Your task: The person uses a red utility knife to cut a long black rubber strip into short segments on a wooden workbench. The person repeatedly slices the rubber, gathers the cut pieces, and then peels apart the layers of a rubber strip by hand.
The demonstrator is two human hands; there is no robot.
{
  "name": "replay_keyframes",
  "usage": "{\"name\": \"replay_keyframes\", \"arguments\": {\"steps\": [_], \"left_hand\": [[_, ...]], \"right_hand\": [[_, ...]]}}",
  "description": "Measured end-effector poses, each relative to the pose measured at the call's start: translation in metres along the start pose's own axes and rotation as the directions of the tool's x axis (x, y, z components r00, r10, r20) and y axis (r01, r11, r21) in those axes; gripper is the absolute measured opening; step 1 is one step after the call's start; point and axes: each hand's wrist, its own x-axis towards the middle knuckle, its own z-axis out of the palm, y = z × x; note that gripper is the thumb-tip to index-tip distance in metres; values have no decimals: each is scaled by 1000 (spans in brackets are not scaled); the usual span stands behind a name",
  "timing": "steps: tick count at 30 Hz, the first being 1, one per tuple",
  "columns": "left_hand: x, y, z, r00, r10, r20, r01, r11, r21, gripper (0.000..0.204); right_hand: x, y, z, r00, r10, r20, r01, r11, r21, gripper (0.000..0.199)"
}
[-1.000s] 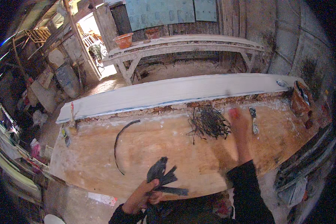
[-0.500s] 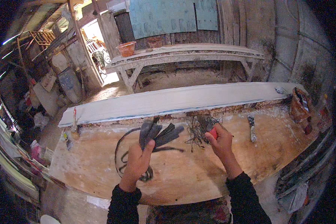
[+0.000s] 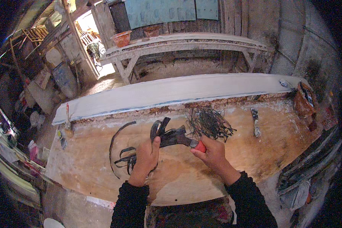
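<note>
A bundle of flat black strips (image 3: pixel 166 138), rubber-like, is gripped in my left hand (image 3: pixel 145 157), thumb on top; some ends curl upward and others hang down to the left. My right hand (image 3: pixel 213 155) is closed around the red handle of a tool (image 3: pixel 201 147), with a dark flat blade, like a knife or scraper. The blade points left and meets the bundle; whether it presses into the strips I cannot tell. Just beyond my right hand lies a tangled heap of thin black strands (image 3: pixel 209 124). A single long black strip (image 3: pixel 113 146) curves over the wood left of my left hand.
The wooden tabletop (image 3: pixel 87 155) is bordered at its far side by a long white slab (image 3: pixel 178 90). A smeared brush-like tool (image 3: pixel 256 123) lies at right, near an orange-brown container (image 3: pixel 304 99). Small tools rest at left. Behind stands a whitish bench (image 3: pixel 186 46) with an orange basin (image 3: pixel 121 39).
The red-handled tool has moved left and down from the strand heap to the bundle in my left hand. The heap shows more fully. My view has shifted slightly.
</note>
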Motion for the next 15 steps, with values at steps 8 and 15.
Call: {"name": "replay_keyframes", "arguments": {"steps": [8, 15], "left_hand": [[0, 14, -3, 998, 48, -31, -43, 986, 159, 41], [0, 12, -1, 998, 19, -54, -3, 961, 278, 37]], "right_hand": [[0, -12, 0, 986, 91, 138, -81, 994, -76, 35], [3, -16, -8, 984, 133, 122, -117, 985, -127, 36]]}}
